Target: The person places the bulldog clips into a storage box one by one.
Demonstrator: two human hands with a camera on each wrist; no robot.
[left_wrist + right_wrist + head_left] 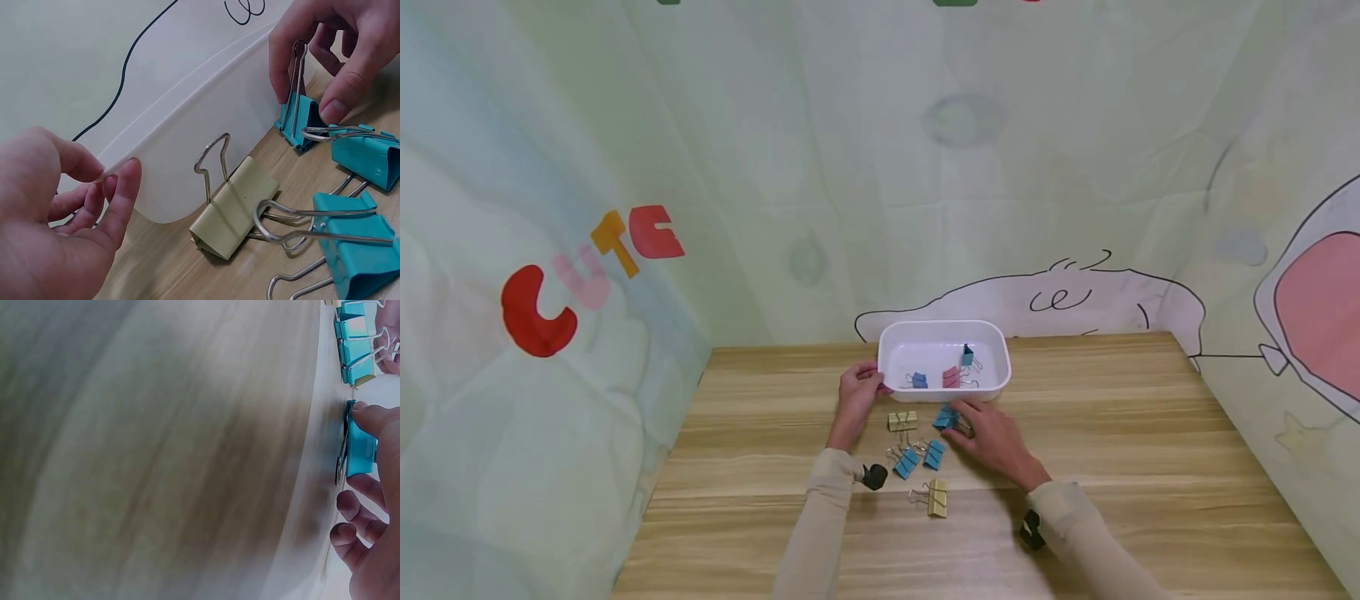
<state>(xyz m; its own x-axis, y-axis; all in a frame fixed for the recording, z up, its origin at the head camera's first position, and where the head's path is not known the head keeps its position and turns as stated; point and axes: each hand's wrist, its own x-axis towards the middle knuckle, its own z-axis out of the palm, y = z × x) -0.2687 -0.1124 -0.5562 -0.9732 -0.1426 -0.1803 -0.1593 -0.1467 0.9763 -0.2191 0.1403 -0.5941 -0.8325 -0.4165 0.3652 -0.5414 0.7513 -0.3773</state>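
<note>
Beside the white plastic basin [944, 397], my left hand [856, 402] pinches its left rim between thumb and fingers. My right hand [998, 435] holds a teal binder clip [944, 417] by thumb and fingers, just in front of the basin. In the left wrist view this teal clip [306, 117] is low at the tabletop, one wire handle upright. Near the hands lie a pale yellow clip [236, 206] and two other teal clips [934, 454]. A second yellow clip [937, 498] lies closer to the person.
Inside the basin are a blue clip [919, 381], a pink clip [951, 377] and a teal clip [967, 357]. The wooden table [1150, 433] meets a printed cloth backdrop [760, 167] behind the basin.
</note>
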